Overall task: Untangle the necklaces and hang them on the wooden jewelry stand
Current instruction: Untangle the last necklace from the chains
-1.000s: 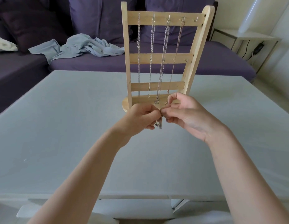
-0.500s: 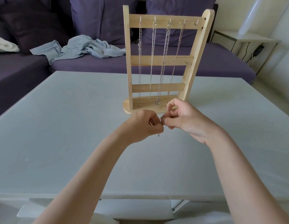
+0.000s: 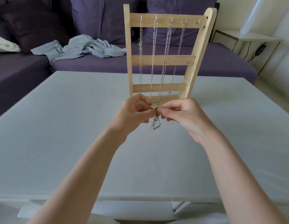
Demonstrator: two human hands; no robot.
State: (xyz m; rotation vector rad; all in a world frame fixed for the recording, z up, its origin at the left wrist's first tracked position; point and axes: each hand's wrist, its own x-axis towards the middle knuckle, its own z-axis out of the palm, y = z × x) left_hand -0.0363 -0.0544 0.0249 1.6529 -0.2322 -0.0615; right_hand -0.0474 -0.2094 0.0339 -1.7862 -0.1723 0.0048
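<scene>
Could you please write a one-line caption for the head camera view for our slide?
Both hands, left hand and right hand, pinch a tangled necklace before the wooden jewelry stand.

The jewelry stand (image 3: 163, 60) is of pale, unpainted wood with a smooth, matt face; a faint grain shows on its slats. Small hooks (image 3: 171, 19) of shiny metal sit in the top slat. The hanging necklaces (image 3: 166, 62) are thin metal chains, silver in colour, with a light glint. The tangled chain (image 3: 155, 124) under the fingers is the same bright metal. The table (image 3: 59, 126) has a smooth, matt, pale grey top. The sofa (image 3: 156, 62) is covered in purple woven cloth, matt and soft. On it lies a crumpled blue-grey garment (image 3: 82, 47) of thin cloth.
</scene>
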